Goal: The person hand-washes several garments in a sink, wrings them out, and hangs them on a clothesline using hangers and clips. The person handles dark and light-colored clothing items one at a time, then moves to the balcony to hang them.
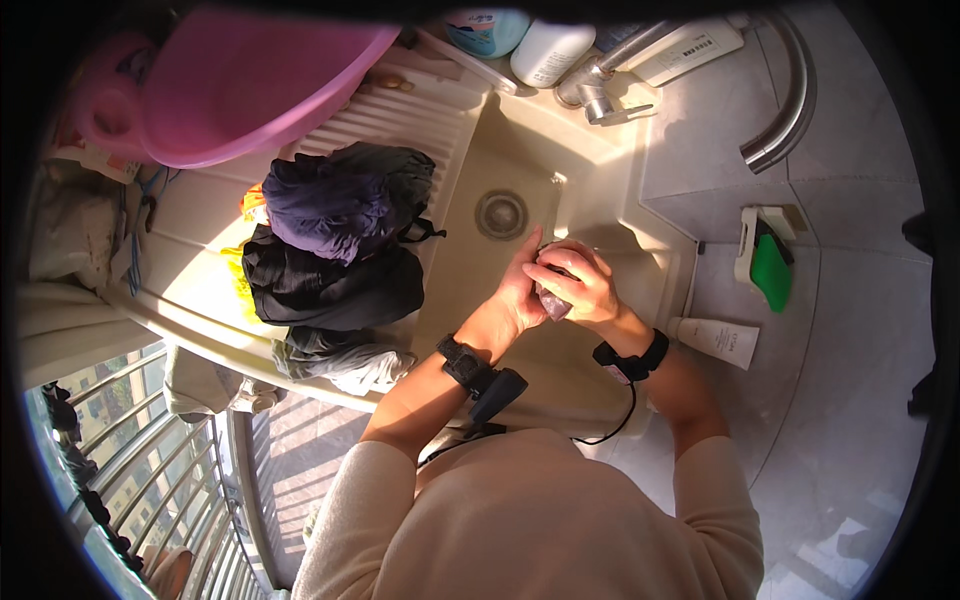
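Over the basin of a cream laundry sink (480,180), my two hands press together around a small, balled dark purplish thing (555,306), which looks like wet cloth. My left hand (520,283) cups it from the left with the fingers pointing up. From the right, my right hand (589,281) wraps its fingers over it, so most of it is hidden. The round metal drain (501,214) lies just beyond my fingers. To the left, on the ribbed washboard side, sit a dark purple garment bundle (326,202), a black garment (334,277) and a grey garment (352,361).
A pink plastic basin (255,82) stands at the back left. Bottles (553,52) and a metal faucet (596,94) line the back edge; its curved spout (780,142) hangs right. A white tube (716,341) and a holder with a green brush (771,271) are at the right wall.
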Demonstrator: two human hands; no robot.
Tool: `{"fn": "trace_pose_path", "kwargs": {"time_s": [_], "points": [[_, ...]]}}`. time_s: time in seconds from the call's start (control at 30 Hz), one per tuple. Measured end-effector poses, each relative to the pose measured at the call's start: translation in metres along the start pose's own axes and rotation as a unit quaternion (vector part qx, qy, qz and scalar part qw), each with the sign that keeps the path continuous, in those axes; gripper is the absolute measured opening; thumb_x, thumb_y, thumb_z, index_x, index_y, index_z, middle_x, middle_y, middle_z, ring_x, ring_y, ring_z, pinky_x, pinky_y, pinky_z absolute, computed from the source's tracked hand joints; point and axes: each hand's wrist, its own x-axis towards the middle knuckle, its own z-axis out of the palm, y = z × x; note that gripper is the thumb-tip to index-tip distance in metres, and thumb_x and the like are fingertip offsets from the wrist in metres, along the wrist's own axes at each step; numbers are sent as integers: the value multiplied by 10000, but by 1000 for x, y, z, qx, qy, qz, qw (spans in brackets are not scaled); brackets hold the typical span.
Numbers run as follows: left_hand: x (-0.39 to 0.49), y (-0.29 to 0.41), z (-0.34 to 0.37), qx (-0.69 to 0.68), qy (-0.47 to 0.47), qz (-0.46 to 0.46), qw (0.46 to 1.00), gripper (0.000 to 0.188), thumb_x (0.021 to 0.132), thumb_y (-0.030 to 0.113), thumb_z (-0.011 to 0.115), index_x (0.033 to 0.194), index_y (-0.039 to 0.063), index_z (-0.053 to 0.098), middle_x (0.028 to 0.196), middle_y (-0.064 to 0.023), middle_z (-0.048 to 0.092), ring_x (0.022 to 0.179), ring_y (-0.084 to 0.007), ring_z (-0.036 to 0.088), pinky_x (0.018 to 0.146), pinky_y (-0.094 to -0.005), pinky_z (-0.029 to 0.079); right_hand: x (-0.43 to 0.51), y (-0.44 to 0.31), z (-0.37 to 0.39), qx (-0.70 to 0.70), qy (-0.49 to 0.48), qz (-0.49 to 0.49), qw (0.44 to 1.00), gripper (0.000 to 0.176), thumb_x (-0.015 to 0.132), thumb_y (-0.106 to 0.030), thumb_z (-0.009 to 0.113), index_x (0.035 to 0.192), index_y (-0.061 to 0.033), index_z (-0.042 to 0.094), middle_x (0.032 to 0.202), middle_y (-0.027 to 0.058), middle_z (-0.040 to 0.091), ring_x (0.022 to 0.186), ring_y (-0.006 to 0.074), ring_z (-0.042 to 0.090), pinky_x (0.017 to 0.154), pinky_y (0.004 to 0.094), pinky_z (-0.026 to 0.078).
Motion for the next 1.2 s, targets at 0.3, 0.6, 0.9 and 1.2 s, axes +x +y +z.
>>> {"fn": "trace_pose_path", "kwargs": {"time_s": [0.3,0.6,0.9,1.2], "points": [[4,-4,3,208,204,437,851,300,923,250,506,706,45,544,670,-15,558,538,-103,501,508,-228,429,5,-27,52,367,377,444,725,193,917,-172,511,899,13,562,763,67,592,721,162,589,675,279,484],[-1,-12,7,737,95,555,374,258,766,275,643,627,68,577,679,-74,527,650,-269,543,574,-368,457,-61,7,60,763,199,374,489,371,944,-374,344,1033,-48,497,973,57,558,921,171,539,798,320,455],[-1,-43,-7,798,38,485,356,240,786,305,627,646,112,602,726,-44,532,671,-239,574,568,-348,491,-44,-17,-24,672,7,655,346,377,940,-380,356,1052,-49,495,998,61,558,940,170,537,813,322,450],[-3,-54,-13,799,-20,508,322,217,778,269,611,631,111,592,693,-35,515,650,-220,569,611,-351,468,-36,-13,-24,646,-42,691,321,385,936,-386,368,1072,-49,494,1022,64,558,959,169,536,827,324,446]]}}
